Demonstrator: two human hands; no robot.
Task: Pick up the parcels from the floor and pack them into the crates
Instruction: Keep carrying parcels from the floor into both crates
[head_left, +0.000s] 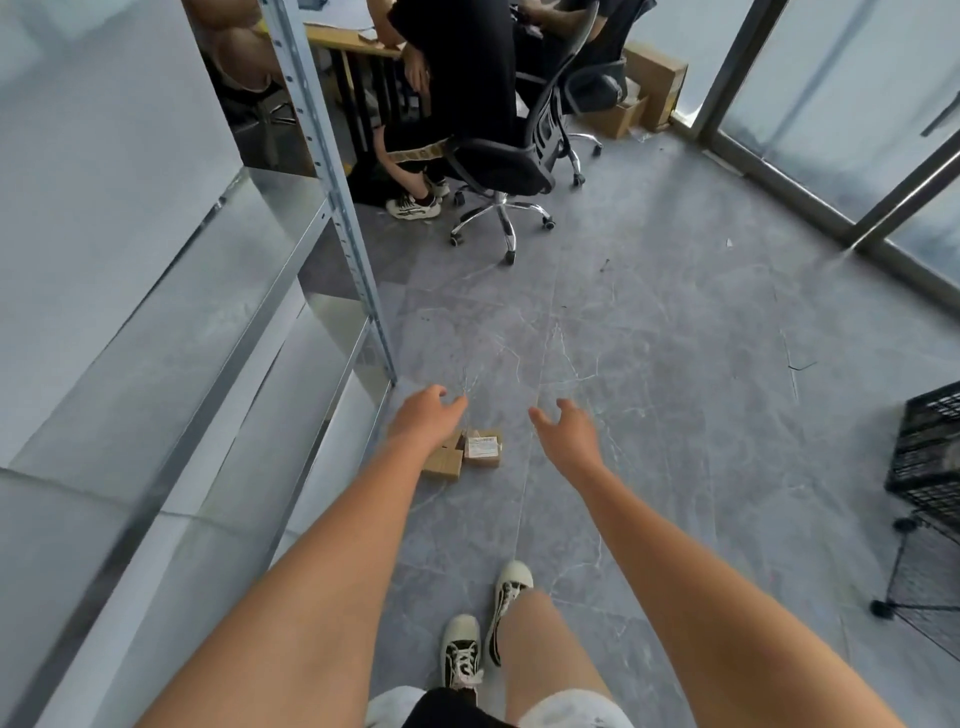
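Note:
Small brown cardboard parcels lie on the grey floor beside the shelf's foot: one with a white label (483, 447) and a plain one (444, 462) partly under my left wrist. My left hand (427, 413) hovers above them, fingers loosely spread, holding nothing. Out to the right of the parcels is my right hand (566, 428), also spread and empty. A black mesh crate (927, 452) stands at the right edge.
A metal shelf rack (332, 197) runs along the left. Ahead, a person sits on a black office chair (506, 156) at a desk. Cardboard boxes (649, 83) stand by the glass wall at the far right. My feet (483, 623) are on the tiled floor.

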